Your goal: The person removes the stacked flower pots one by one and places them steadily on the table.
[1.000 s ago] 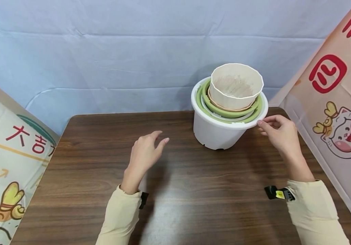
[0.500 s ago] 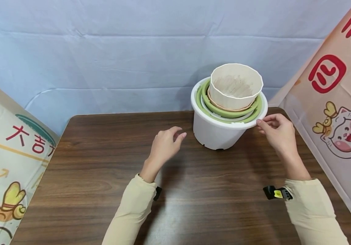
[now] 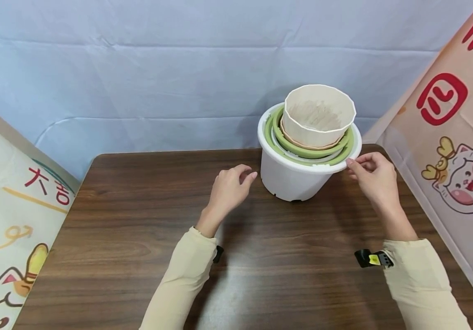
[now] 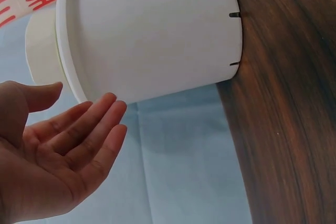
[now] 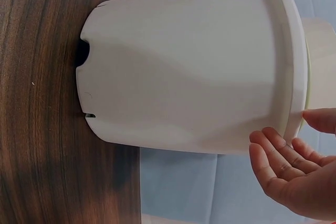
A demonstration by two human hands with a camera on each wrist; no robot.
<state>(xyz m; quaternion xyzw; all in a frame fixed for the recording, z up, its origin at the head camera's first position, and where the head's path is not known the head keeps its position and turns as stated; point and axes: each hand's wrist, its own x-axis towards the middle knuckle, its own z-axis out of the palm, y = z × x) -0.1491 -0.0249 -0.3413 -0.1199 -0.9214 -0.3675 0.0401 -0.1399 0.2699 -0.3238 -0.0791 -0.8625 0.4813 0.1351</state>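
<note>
A large white flower pot (image 3: 292, 183) stands upright at the back right of the table. Nested inside it are green pots (image 3: 275, 142) and, topmost, a cream many-sided pot (image 3: 319, 110) with brownish marks inside. My right hand (image 3: 376, 181) pinches the white pot's rim at its right side, thumb on top and fingers below, as the right wrist view shows too. Left of the pot, my left hand (image 3: 231, 188) hovers apart from it with relaxed, slightly bent fingers and nothing in them. In the left wrist view its fingertips (image 4: 109, 98) point towards the rim.
The brown wooden table (image 3: 137, 220) reaches back to a pale blue cloth (image 3: 158, 82). Printed sheets (image 3: 467, 174) hang along the right and left sides. Each wrist wears a black strap (image 3: 368, 259).
My left hand has moved right and slightly away from me, closer to the white flower pot. The right hand stays at the rim, and the pots have not moved.
</note>
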